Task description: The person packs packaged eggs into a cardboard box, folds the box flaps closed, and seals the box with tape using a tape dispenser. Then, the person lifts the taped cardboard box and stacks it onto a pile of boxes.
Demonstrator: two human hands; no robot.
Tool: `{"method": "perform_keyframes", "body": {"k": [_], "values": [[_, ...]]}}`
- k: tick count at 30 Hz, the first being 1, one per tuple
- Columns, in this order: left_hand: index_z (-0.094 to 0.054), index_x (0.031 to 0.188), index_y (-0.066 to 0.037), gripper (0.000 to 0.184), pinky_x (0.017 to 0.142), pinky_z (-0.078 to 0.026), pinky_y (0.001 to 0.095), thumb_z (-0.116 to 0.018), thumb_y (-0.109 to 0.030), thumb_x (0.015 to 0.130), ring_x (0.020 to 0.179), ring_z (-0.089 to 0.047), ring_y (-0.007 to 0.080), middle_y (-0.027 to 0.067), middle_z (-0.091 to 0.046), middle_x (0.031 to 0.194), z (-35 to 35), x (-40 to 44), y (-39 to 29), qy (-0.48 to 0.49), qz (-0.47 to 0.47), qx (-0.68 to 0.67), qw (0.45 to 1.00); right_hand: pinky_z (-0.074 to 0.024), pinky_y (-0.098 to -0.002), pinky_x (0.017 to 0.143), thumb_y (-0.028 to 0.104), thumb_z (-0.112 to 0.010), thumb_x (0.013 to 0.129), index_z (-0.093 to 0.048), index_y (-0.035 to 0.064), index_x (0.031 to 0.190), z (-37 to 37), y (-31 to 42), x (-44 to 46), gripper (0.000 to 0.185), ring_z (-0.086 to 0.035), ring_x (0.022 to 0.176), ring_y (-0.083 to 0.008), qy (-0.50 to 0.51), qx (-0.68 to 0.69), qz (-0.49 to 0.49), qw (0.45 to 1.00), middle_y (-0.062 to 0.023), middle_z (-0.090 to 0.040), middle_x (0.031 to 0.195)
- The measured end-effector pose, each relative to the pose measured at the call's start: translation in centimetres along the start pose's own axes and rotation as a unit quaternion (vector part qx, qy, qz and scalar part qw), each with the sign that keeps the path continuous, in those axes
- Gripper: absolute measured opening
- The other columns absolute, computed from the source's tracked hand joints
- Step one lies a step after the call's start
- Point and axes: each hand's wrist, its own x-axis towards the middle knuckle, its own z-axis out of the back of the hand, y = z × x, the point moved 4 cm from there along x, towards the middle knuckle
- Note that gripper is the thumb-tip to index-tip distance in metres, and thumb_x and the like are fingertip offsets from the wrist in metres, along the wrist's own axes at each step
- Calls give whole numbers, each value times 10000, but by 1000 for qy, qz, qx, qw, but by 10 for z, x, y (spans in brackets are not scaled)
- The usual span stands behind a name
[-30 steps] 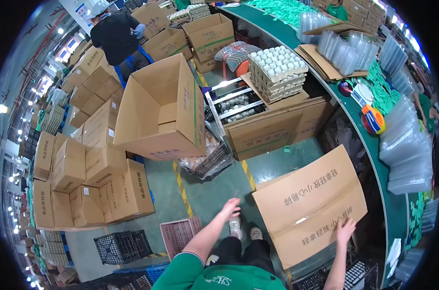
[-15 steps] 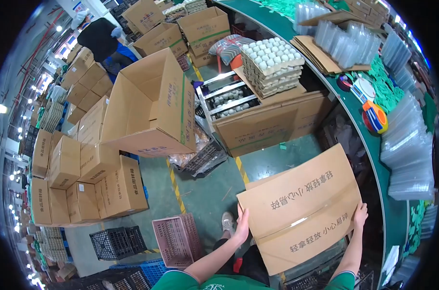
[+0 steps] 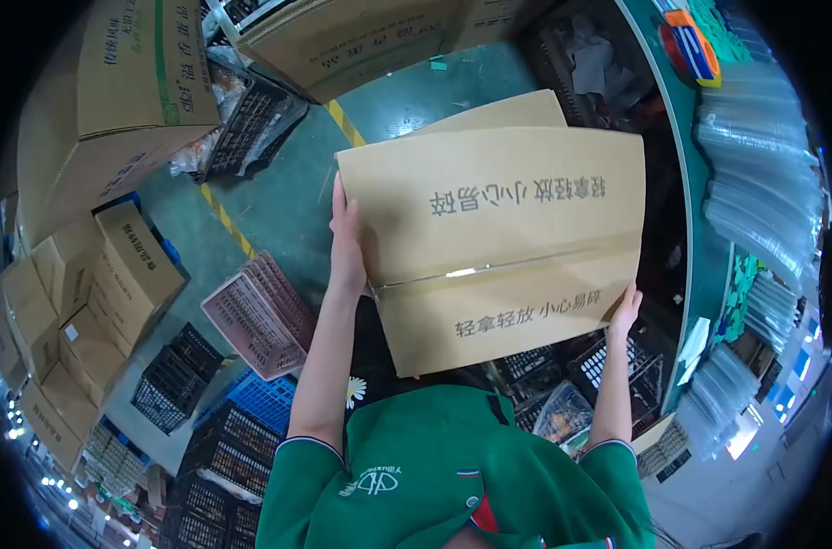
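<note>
A large cardboard box [image 3: 517, 229] is held in front of my body, its taped face with dark printed characters turned up. A strip of shiny tape runs across its middle seam. My left hand [image 3: 346, 245] grips its left edge, the thumb and fingers along the side. At the lower right corner, my right hand [image 3: 625, 311] clasps the edge. Parts of the fingers of both hands are hidden behind the cardboard. Another cardboard panel [image 3: 517, 112] sticks out beyond the far edge.
A pink crate [image 3: 251, 306] and black crates [image 3: 173, 380] stand on the floor to the left. Stacked cartons [image 3: 86, 320] lie beyond them. An open carton [image 3: 132, 101] is at upper left. The green bench [image 3: 683, 146] with clear plastic trays [image 3: 764, 165] borders the right.
The view has tilted down and turned, bringing my green shirt into sight. The box has levelled out and appears higher in the view. Both hands keep their hold on it.
</note>
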Motion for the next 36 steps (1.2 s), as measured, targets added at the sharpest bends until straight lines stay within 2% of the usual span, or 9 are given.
{"method": "perform_keyframes", "body": {"k": [5, 9, 12, 15, 17, 22, 24, 30, 36], "values": [[-348, 1385, -119, 515, 968, -395, 326, -360, -420, 968, 1167, -468, 183, 69, -454, 1317, 58, 55, 63, 1, 155, -135, 979, -421, -350, 857, 495, -453, 913, -575, 4, 1042, -7, -2, -11, 523, -573, 898, -247, -82, 23, -50, 995, -157, -632, 972], [-486, 1257, -58, 525, 845, -461, 300, -406, -471, 944, 993, -558, 169, 65, -568, 1137, 60, 109, 90, -100, 231, -52, 966, -427, -287, 844, 436, -438, 949, -571, -2, 1074, -12, -12, -9, 474, -555, 933, -158, -95, 133, -62, 985, -74, -603, 1035], [-553, 1148, -47, 467, 748, -483, 298, -437, -443, 929, 847, -586, 162, 64, -610, 994, 96, 161, 152, -10, 257, -191, 947, -446, -289, 817, 422, -438, 953, -576, -9, 1097, -13, -17, -10, 475, -567, 917, -157, -89, 210, -72, 971, -65, -608, 1043], [-579, 1035, -51, 381, 664, -487, 297, -473, -388, 891, 747, -591, 159, 54, -612, 869, 105, 173, 155, -59, 214, -52, 974, -452, -303, 817, 428, -454, 941, -576, -9, 1110, -10, -21, -12, 485, -579, 906, -176, -107, 191, -98, 971, -62, -612, 1046], [-580, 955, -52, 332, 624, -486, 297, -477, -352, 857, 707, -586, 154, 46, -597, 815, 99, 173, 149, 22, 203, -24, 979, -453, -311, 827, 417, -468, 933, -574, -11, 1114, -8, -15, -15, 476, -586, 905, -192, -132, 148, -117, 973, -67, -612, 1044], [-554, 841, -61, 263, 585, -488, 301, -462, -306, 815, 661, -572, 146, 33, -564, 752, 83, 163, 122, 58, 190, -24, 980, -417, -390, 924, 422, -359, 928, -515, 37, 1213, -18, -60, -3, 504, -534, 1083, -250, -39, 345, -230, 909, -93, -560, 1205], [-547, 846, -64, 249, 585, -489, 298, -449, -290, 811, 657, -568, 145, 30, -557, 750, 67, 145, 99, -16, 191, -50, 980, -391, -410, 964, 434, -303, 927, -477, 63, 1262, -15, -65, 0, 529, -484, 1162, -266, -5, 360, -257, 897, -91, -511, 1282], [-581, 937, -26, 300, 680, -496, 255, -464, -292, 863, 759, -595, 136, 61, -608, 885, 42, 109, 70, 36, 170, -130, 976, -340, -454, 1021, 454, -284, 921, -429, 105, 1319, -11, -81, -18, 549, -401, 1255, -289, 18, 363, -361, 859, -79, -436, 1372], [-445, 1039, -34, 252, 700, -494, 246, -450, -227, 878, 842, -566, 139, 67, -526, 969, 32, 50, 45, -21, 69, -68, 995, -405, -468, 980, 421, -381, 903, -468, 89, 1280, -24, -133, -28, 510, -464, 1189, -310, 132, 501, -267, 812, -101, -490, 1312]]}}
